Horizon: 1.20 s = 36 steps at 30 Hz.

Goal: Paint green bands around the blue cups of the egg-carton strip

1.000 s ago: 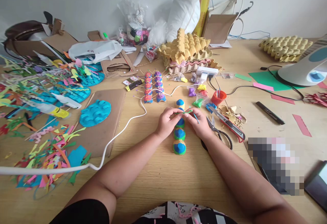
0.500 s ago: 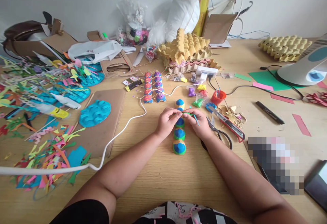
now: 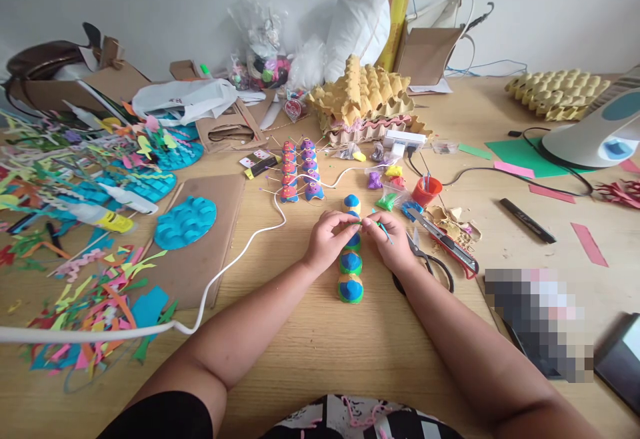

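Observation:
A row of egg-carton cups (image 3: pixel 351 263), painted blue and green with some bare yellow, runs toward me at the table's middle. Over its far part my left hand (image 3: pixel 330 235) pinches a small green piece (image 3: pixel 359 223) between thumb and fingertips. My right hand (image 3: pixel 389 237) meets it from the other side, its fingers closed on the same green piece and on a thin blue stick (image 3: pixel 385 231) that slants out toward me. Behind the hands stand two finished-looking rows of cups, one red and blue (image 3: pixel 289 172), one purple (image 3: pixel 311 171), with pins sticking out.
Scissors (image 3: pixel 435 269) and a red cutter (image 3: pixel 450 245) lie right of my right hand, near a red cup (image 3: pixel 427 191). A white cable (image 3: pixel 215 272) crosses the left side. Cardboard (image 3: pixel 200 265) and paper scraps (image 3: pixel 105 312) lie left; egg trays (image 3: pixel 360 99) are stacked behind.
The fingers of my right hand have shifted slightly around the green piece, and the blue stick has turned a little. My left hand has barely moved.

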Available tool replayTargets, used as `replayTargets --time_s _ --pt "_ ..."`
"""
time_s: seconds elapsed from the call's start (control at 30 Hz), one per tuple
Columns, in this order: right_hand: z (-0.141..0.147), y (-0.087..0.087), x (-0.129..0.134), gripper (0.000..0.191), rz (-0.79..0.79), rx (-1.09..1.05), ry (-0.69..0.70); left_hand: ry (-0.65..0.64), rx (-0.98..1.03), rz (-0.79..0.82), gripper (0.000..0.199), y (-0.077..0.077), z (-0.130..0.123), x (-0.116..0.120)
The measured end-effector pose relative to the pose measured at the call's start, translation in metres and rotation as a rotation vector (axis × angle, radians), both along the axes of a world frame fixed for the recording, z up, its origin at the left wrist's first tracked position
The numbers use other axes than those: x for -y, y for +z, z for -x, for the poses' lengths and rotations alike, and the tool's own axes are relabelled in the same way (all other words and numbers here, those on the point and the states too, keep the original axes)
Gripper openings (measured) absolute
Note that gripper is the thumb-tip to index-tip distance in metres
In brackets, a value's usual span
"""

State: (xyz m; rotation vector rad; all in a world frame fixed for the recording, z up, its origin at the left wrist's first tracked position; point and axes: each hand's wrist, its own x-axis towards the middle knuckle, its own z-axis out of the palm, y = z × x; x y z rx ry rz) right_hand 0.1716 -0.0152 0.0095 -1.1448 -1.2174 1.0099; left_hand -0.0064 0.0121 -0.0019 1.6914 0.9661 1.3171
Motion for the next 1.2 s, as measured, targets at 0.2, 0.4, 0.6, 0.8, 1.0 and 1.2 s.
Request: replayTargets --time_s 0.2,0.4,0.6,0.8,1.0,1.2 --pt "0.0003 0.0001 -0.0001 0.049 0.003 -0.029 0.060 0.014 0.006 -0.027 0.017 -0.0033 0.0000 -0.0015" --pt "0.0030 -0.0011 -0.0011 0.048 -0.002 -0.035 0.062 0.049 0.023 -0.012 0.025 -0.0071 0.0000 -0.0045" --pt "0.0017 -0.0011 -0.0001 0.043 0.011 -0.038 0.048 0.044 0.038 0.003 0.028 -0.0061 0.0002 -0.0041" --pt "-0.0004 -0.0069 -0.0028 0.043 0.008 -0.026 -0.018 -0.006 0.084 0.123 0.039 -0.0058 -0.0011 -0.0008" --pt "-0.0010 -0.0040 -0.0018 0.045 0.002 -0.010 -0.016 -0.040 0.047 0.067 0.038 -0.0039 -0.0004 0.0002" --pt "-0.0014 -0.0030 -0.0016 0.049 0.009 -0.005 -0.038 -0.112 0.038 0.031 0.056 -0.0010 0.0016 0.0004"
